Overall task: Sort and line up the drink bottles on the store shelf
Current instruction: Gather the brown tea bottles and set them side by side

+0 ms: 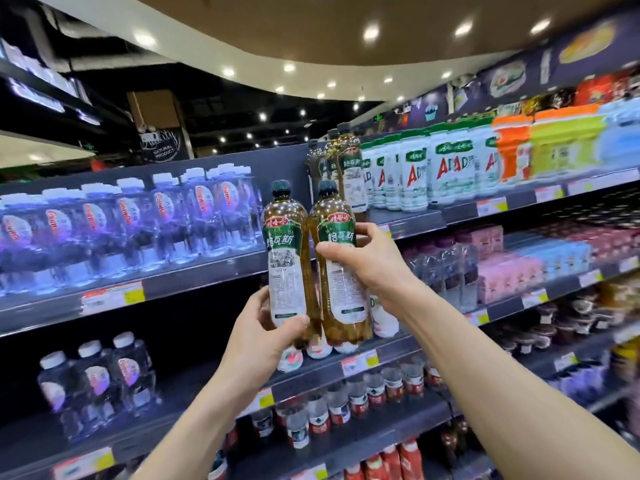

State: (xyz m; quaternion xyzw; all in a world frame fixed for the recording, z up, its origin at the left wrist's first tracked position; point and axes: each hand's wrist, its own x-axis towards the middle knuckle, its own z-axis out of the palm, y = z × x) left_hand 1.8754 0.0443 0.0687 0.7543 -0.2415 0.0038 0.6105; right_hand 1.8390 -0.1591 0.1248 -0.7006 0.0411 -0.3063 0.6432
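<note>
On dark shelves [207, 284], bottles [131, 220] (blurred), ceiling spotlights [371, 32]

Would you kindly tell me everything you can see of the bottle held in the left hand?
The left bottle is tall clear plastic, holding amber drink, with a dark green cap on. A label covers its middle: green with white characters above, white with small print below. It is upright in the air before the shelves. The left hand grips its lower part, thumb across the label. A matching bottle in the right hand stands close beside it; contact is unclear.
</note>
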